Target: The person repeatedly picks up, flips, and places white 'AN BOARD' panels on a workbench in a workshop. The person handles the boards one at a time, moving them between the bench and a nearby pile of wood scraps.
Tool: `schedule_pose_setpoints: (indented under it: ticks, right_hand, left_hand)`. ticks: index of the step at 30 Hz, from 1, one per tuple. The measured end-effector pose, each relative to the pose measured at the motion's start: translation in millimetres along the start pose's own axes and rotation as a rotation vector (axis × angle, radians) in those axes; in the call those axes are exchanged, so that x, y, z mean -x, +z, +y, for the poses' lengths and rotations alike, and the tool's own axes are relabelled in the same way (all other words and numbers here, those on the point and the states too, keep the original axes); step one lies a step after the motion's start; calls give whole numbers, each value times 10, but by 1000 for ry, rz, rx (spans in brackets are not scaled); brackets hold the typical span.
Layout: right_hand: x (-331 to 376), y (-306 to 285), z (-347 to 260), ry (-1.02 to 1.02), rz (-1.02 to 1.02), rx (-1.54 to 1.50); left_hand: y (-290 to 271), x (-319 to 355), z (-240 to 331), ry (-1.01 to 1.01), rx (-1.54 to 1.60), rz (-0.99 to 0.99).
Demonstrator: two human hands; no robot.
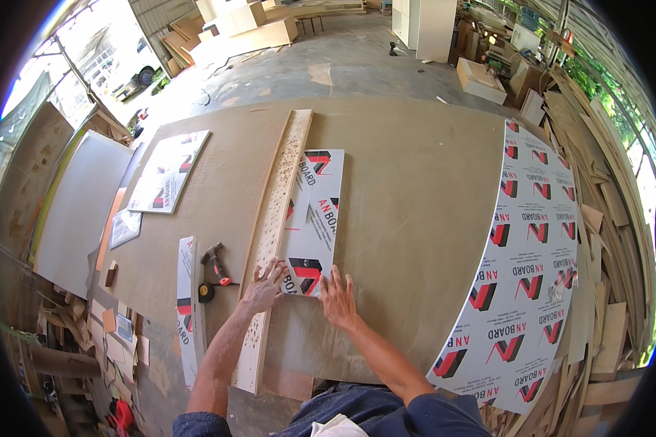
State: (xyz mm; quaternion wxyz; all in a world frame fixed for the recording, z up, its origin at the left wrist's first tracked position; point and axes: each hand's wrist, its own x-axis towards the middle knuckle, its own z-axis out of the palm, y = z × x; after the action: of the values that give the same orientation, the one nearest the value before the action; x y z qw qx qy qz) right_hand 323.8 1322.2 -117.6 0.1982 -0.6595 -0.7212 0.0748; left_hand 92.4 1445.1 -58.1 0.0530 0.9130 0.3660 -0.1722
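A long wooden plank point(275, 191), dotted with many small marks or holes, runs lengthwise across the large brown sheet point(401, 197). Against its right side lies a narrow panel point(317, 226) covered in printed film. My left hand point(264, 288) rests with fingers spread over the plank's right edge, its fingertips reaching the panel's near left corner. My right hand point(337, 298) touches the panel's near right corner, fingers apart. Left of the plank are a hammer point(215, 264) with a dark and red grip and a round black-and-yellow tape measure point(206, 293).
A large printed board point(525, 277) covers the right side. At left lie a smaller printed panel point(169, 171), a narrow printed strip point(186, 306) and a small wooden block point(111, 274). Timber offcuts point(612, 218) are piled along the right wall; cabinets point(424, 29) stand at the back.
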Motion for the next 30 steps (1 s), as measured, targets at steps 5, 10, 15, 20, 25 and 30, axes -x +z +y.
schedule_pose_setpoints:
  ticks: [5,10,15,20,25,30]
  right_hand:
    - [-405,-13,207,33,9,-25]
    - [-819,18,458,69,17,25]
    - [-1184,54,683,86,19,47]
    - [-1421,-9,807,107,-5,55]
    - [-1587,-41,895,105,-29,66]
    - [-1721,-103,970,126,-76,108]
  left_hand:
    - [-226,-407,-190,27,14,-20]
    - [-319,-864,-395,52,45,20]
    - [-410,-1214,-546,36,58,58]
    - [-574,-1474,-628,24,44,23]
    - [-603,-1646,-708,28,11,42]
    - [-475,-1806,-764,24,-4,132]
